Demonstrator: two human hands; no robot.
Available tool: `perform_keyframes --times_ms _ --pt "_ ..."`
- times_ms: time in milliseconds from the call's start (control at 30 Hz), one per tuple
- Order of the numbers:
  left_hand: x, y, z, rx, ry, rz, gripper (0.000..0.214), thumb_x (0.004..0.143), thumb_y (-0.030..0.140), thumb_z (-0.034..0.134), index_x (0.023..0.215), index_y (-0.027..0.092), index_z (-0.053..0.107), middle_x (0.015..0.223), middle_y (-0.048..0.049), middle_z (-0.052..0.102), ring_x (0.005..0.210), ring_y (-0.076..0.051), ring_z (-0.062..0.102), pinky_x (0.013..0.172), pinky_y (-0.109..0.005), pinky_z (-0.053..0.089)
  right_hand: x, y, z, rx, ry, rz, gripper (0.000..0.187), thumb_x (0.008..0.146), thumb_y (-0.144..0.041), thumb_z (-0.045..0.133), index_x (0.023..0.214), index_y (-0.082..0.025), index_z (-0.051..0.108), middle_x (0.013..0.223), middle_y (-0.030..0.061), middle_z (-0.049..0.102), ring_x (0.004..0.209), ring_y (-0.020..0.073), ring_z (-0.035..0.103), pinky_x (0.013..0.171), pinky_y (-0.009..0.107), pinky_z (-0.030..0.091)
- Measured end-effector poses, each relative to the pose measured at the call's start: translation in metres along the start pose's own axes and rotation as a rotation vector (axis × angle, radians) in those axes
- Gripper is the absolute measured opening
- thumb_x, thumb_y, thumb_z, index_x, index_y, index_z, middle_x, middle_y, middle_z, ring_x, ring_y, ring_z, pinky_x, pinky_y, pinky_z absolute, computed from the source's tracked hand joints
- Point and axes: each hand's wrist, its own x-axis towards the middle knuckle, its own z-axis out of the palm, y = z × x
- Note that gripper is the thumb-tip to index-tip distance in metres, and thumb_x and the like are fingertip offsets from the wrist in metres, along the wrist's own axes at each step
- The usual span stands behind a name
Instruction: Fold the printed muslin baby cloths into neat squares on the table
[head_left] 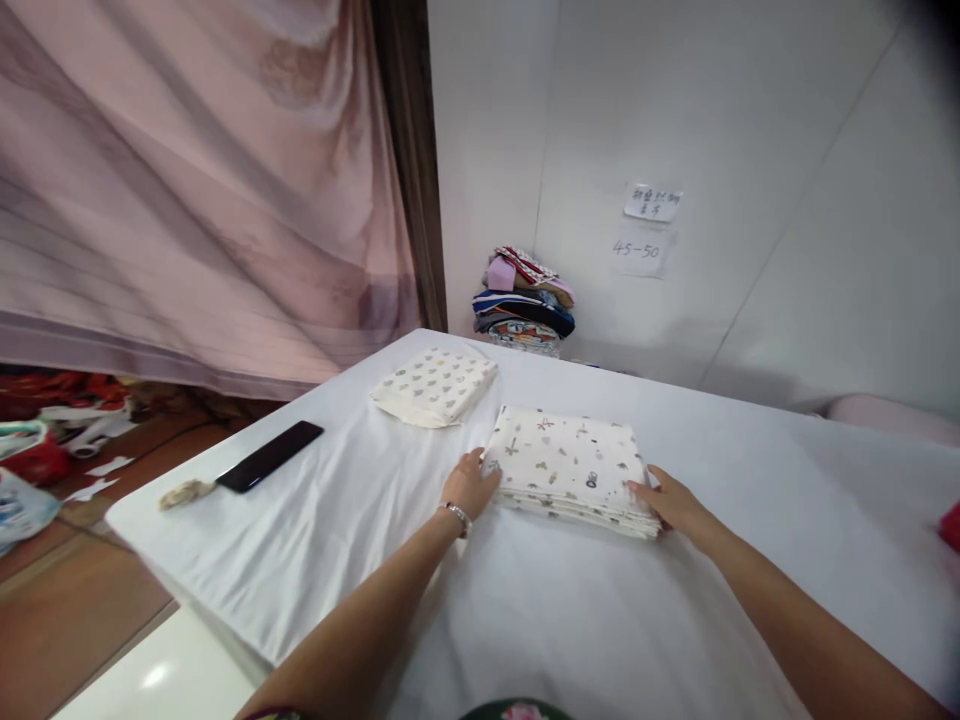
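Note:
A stack of folded white cloth with small printed figures lies flat on the white-covered table. At its left edge is my left hand, with a bracelet on the wrist, thumb on top and fingers curled round the side. My right hand grips the opposite edge, near the front right corner; some of its fingertips are hidden behind the cloth. Farther back and to the left sits another folded cloth, cream with rows of small grey shapes, touched by neither hand.
A black phone with a fluffy beige charm lies near the left table edge. Beyond the table rises a pile of folded fabrics against the wall. A pink curtain hangs at left. Handwritten papers are on the wall.

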Motion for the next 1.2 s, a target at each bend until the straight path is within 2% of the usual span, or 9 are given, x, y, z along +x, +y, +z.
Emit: perform_keyframes --times_ms 67,133,300,500,600,700,800,1033,1200 --pt "-0.001 0.002 -0.002 0.006 -0.033 -0.046 0.047 0.076 0.036 0.054 0.119 0.017 0.048 0.103 -0.0097 0.061 0.09 -0.02 0.059 0.077 -0.029 0.043 0.002 -0.007 0.004 0.012 -0.011 -0.029 0.072 0.071 -0.049 0.058 0.132 -0.016 0.036 0.109 0.0109 0.062 0.083 0.0219 0.063 0.067 0.03 0.05" --pt "-0.002 0.003 -0.003 0.001 -0.051 -0.079 0.049 0.075 0.037 0.054 0.119 0.016 0.047 0.103 -0.0099 0.062 0.091 -0.021 0.059 0.078 -0.03 0.043 0.0 -0.01 0.006 0.077 -0.003 -0.016 0.073 0.069 -0.048 0.062 0.13 -0.017 0.038 0.116 0.0111 0.059 0.093 0.0228 0.061 0.07 0.029 0.05" --pt "-0.003 0.002 -0.003 -0.045 -0.07 -0.1 0.052 0.074 0.036 0.054 0.121 0.015 0.046 0.103 -0.0103 0.061 0.092 -0.021 0.058 0.078 -0.03 0.042 -0.005 -0.006 0.006 0.253 0.009 0.118 0.094 0.066 -0.05 0.065 0.14 -0.016 0.019 0.127 0.0175 0.05 0.093 0.0226 0.062 0.066 0.028 0.051" --pt "-0.007 0.0 0.0 -0.066 -0.05 -0.05 0.049 0.075 0.035 0.053 0.12 0.015 0.047 0.106 -0.0115 0.059 0.094 -0.022 0.057 0.08 -0.031 0.042 -0.007 -0.011 0.005 0.142 0.027 0.202 0.097 0.065 -0.048 0.066 0.141 -0.018 0.016 0.133 0.019 0.041 0.097 0.0262 0.059 0.06 0.029 0.052" --pt "-0.007 -0.001 -0.001 -0.088 -0.058 -0.049 0.049 0.075 0.033 0.053 0.12 0.016 0.047 0.106 -0.0108 0.059 0.094 -0.022 0.057 0.081 -0.031 0.042 -0.009 -0.019 0.006 0.125 -0.032 0.222 0.084 0.067 -0.042 0.066 0.137 -0.017 0.026 0.127 0.0172 0.049 0.095 0.0257 0.059 0.057 0.028 0.051" --pt "-0.006 -0.002 -0.003 -0.125 -0.078 -0.065 0.05 0.075 0.033 0.053 0.121 0.017 0.046 0.107 -0.01 0.059 0.095 -0.022 0.057 0.08 -0.031 0.042 -0.01 -0.02 0.007 0.228 -0.118 0.226 0.061 0.07 -0.04 0.064 0.122 -0.015 0.044 0.11 0.0141 0.062 0.086 0.0217 0.062 0.056 0.026 0.05" --pt "-0.006 -0.003 -0.003 -0.151 -0.096 -0.082 0.05 0.074 0.032 0.053 0.122 0.018 0.046 0.107 -0.0084 0.059 0.095 -0.021 0.057 0.08 -0.029 0.041 -0.01 -0.016 0.006 0.329 -0.153 0.244 0.051 0.068 -0.042 0.068 0.107 -0.013 0.053 0.102 0.0131 0.066 0.082 0.0189 0.063 0.06 0.024 0.05" --pt "-0.008 -0.003 -0.003 -0.156 -0.084 -0.104 0.049 0.074 0.031 0.053 0.121 0.021 0.047 0.111 -0.005 0.059 0.096 -0.019 0.056 0.08 -0.026 0.04 -0.011 -0.011 0.005 0.578 -0.262 0.199 0.045 0.064 -0.04 0.073 0.098 -0.014 0.059 0.102 0.0119 0.067 0.085 0.02 0.064 0.065 0.025 0.051" --pt "-0.01 -0.004 -0.003 -0.164 -0.074 -0.104 0.047 0.075 0.03 0.053 0.12 0.021 0.048 0.113 -0.0046 0.058 0.098 -0.018 0.056 0.081 -0.026 0.04 -0.011 -0.009 0.006 0.685 -0.24 0.241 0.032 0.066 -0.041 0.072 0.086 -0.017 0.062 0.081 0.0048 0.07 0.063 0.0132 0.062 0.046 0.019 0.046"
